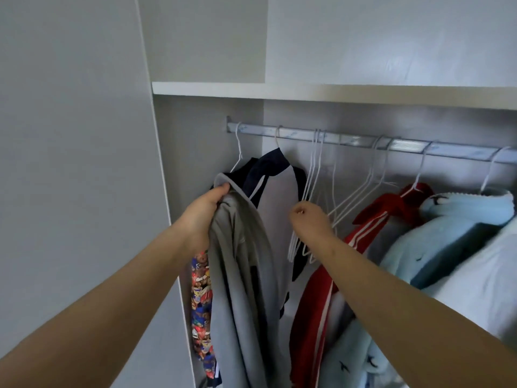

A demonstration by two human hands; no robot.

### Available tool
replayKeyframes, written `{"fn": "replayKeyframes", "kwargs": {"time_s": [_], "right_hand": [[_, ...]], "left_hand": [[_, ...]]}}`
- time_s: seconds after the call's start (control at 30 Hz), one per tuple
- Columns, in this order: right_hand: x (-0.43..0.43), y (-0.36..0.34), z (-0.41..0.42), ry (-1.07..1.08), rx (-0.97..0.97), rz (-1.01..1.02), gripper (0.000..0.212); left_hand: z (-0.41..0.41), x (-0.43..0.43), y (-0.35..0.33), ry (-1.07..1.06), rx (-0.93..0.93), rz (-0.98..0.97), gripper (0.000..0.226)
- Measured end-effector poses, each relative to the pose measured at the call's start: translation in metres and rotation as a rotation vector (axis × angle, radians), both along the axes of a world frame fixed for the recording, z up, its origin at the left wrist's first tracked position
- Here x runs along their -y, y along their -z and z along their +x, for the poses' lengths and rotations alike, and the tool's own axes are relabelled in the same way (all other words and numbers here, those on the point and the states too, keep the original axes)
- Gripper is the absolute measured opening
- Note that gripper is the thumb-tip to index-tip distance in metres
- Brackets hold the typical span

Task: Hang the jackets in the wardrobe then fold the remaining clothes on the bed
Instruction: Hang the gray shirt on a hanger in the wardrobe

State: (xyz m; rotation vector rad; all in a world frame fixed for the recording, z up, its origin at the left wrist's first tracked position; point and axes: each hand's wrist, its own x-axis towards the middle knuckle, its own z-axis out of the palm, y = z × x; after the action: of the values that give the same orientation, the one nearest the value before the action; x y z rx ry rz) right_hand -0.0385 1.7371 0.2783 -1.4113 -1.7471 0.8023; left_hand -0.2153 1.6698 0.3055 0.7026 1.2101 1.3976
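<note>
My left hand (205, 212) grips the collar of a grey jacket (243, 275), holding it up in front of the open wardrobe's left end. My right hand (307, 219) is curled around several empty white wire hangers (316, 180) that hang from the metal rail (363, 141). Behind the grey jacket a navy and white jacket (275, 189) hangs on a hanger. A bright patterned garment (200, 306) shows below my left wrist.
Further right on the rail hang a red jacket with white stripes (330, 275) and a light blue fleece garment (447, 239). A white shelf (279, 91) runs above the rail. The wardrobe's grey side panel (70, 163) stands at the left.
</note>
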Motion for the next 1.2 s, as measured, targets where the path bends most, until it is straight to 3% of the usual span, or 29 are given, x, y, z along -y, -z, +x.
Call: {"fn": "replayKeyframes", "kwargs": {"time_s": [0.13, 0.2, 0.33, 0.43, 0.73, 1.0, 1.2], "right_hand": [[-0.028, 0.005, -0.013, 0.037, 0.265, 0.191, 0.041], [-0.042, 0.009, -0.021, 0.094, 0.454, 0.224, 0.037], [-0.058, 0.016, -0.028, 0.101, 0.781, 0.164, 0.027], [-0.062, 0.018, -0.028, 0.153, 0.897, 0.120, 0.027], [-0.064, 0.021, -0.010, 0.275, 0.578, 0.183, 0.039], [-0.063, 0.005, -0.007, 0.371, 0.440, 0.180, 0.024], [-0.054, -0.015, -0.008, 0.293, 0.196, 0.253, 0.023]], "left_hand": [[-0.013, -0.007, -0.007, 0.013, -0.038, -0.039, 0.038], [-0.021, -0.016, -0.008, -0.004, -0.065, -0.076, 0.043], [-0.029, -0.031, -0.009, -0.023, -0.126, -0.112, 0.054], [-0.033, -0.045, -0.007, -0.018, -0.113, -0.118, 0.046], [-0.043, -0.065, -0.003, 0.015, -0.017, -0.093, 0.037], [-0.041, -0.062, -0.005, 0.012, -0.077, -0.087, 0.049], [-0.037, -0.062, -0.010, -0.068, -0.017, -0.045, 0.055]]}}
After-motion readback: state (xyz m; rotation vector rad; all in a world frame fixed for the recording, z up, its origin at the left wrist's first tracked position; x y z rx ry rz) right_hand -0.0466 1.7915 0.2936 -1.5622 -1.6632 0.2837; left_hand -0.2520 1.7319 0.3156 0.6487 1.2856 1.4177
